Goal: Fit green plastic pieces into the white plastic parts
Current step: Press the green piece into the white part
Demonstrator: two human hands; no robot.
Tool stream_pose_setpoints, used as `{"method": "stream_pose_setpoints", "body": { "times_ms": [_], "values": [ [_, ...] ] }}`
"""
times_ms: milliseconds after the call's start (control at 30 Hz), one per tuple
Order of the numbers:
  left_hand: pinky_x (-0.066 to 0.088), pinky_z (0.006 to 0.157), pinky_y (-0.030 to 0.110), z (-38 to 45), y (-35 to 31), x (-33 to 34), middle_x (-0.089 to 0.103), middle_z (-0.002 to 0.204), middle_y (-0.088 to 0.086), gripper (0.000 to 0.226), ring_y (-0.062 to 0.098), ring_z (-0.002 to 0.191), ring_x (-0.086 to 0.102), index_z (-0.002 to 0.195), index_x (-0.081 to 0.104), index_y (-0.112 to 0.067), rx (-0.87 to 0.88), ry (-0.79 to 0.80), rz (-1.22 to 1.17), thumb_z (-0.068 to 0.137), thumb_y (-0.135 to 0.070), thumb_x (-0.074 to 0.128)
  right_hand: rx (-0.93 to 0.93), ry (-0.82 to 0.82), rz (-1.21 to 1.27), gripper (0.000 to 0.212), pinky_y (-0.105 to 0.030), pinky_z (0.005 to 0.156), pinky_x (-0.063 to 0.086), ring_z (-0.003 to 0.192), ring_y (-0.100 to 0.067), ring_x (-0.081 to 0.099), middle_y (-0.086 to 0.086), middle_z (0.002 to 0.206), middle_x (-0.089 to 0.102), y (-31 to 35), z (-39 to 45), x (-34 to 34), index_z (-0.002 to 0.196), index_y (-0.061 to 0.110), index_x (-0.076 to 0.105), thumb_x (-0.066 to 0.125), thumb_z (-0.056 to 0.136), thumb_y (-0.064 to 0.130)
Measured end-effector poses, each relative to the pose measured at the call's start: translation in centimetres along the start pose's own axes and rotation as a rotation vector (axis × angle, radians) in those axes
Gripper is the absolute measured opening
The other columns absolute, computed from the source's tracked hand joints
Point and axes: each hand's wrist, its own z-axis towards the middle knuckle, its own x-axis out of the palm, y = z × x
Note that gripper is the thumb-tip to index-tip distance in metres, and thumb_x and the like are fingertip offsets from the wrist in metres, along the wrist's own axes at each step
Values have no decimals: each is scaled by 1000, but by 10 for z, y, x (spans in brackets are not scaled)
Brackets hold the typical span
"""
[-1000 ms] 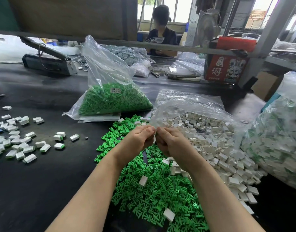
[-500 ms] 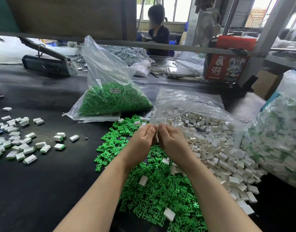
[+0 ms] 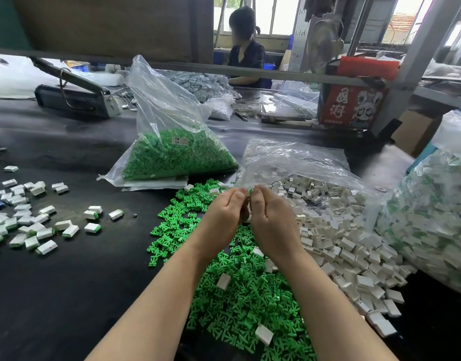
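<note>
Both my bare forearms reach in from the near edge of the table and draw together toward its middle. My left hand (image 3: 225, 213) and right hand (image 3: 269, 217) meet knuckle to knuckle, raised above the tabletop, backs turned toward me. The fingers of each hand curl inward, tips pressed close together at the top. Something small is pinched between them, though I cannot make out what.

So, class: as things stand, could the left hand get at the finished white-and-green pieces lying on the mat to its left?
Probably yes, once freed. The left hand is pinching a small part against the right hand, but only bare black mat lies between it and the finished pieces.
</note>
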Motion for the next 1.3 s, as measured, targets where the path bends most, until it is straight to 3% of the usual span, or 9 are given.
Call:
{"method": "stream_pose_setpoints", "body": {
  "times_ms": [200, 300, 467, 833, 1033, 1100, 1167, 1233, 1300],
  "values": [
    [49, 71, 22, -1, 7, 11, 66, 76, -9, 36, 0, 73, 59, 83, 62, -18, 99, -90, 141, 107, -16, 36, -8, 35, -135, 28, -34, 57, 36, 57, -16, 51, 5, 63, 53, -1, 0, 1, 81, 20, 51, 36, 103, 28],
    [52, 75, 33, -1, 11, 11, 67, 87, 5, 33, 8, 79, 61, 90, 62, -11, 102, -103, 154, 107, -18, 34, -24, 61, -138, 29, -33, 56, 32, 55, -14, 47, 6, 61, 50, 0, -1, 0, 77, 21, 48, 33, 100, 30],
    [50, 68, 22, -2, 13, 12, 64, 76, -8, 34, 2, 71, 58, 88, 60, -12, 119, -86, 116, 107, -17, 33, -39, 102, -156, 24, -33, 50, 22, 51, -9, 39, 5, 56, 43, 4, 0, -3, 67, 25, 34, 29, 88, 34],
    [54, 76, 24, -2, 14, 12, 67, 88, 4, 32, 9, 81, 64, 96, 60, -9, 71, -102, 107, 108, -22, 34, -84, 145, -261, 29, -37, 64, 40, 75, -26, 59, -5, 81, 64, 2, -1, -4, 104, 13, 59, 34, 103, 27],
    [47, 59, 11, 0, 7, 1, 64, 71, -17, 29, -1, 70, 61, 87, 59, -20, 57, 20, 103, 107, -20, 37, -86, 161, -266, 16, -34, 59, 29, 64, -21, 48, 8, 66, 44, 2, -1, -5, 87, 24, 42, 34, 101, 28],
    [50, 58, 14, 0, 2, -4, 65, 80, -5, 27, 14, 81, 64, 89, 58, -18, 37, 90, 95, 107, -21, 38, -82, 166, -274, 16, -35, 59, 29, 65, -23, 48, 6, 66, 45, 2, 1, -8, 87, 23, 42, 35, 101, 27],
    [56, 77, 31, 2, 0, -8, 66, 90, 7, 24, 31, 95, 65, 92, 60, -16, 43, 120, 135, 106, -22, 41, -89, 157, -289, 16, -35, 58, 26, 63, -24, 47, 7, 64, 43, 2, 3, -12, 86, 22, 42, 36, 101, 26],
    [52, 86, 41, 4, -1, -13, 66, 89, 9, 23, 28, 92, 65, 94, 63, -14, 64, 127, 224, 104, -24, 45, -114, 135, -293, 15, -35, 57, 23, 61, -23, 45, 8, 62, 42, 3, 4, -14, 87, 22, 42, 38, 101, 24],
    [48, 72, 35, 5, -2, -18, 61, 79, 4, 20, 15, 74, 57, 91, 64, -16, 101, 108, 296, 102, -25, 50, -145, 123, -272, 14, -35, 54, 22, 56, -19, 44, 9, 61, 43, 4, 4, -15, 87, 22, 42, 40, 101, 23]
  ]
}}
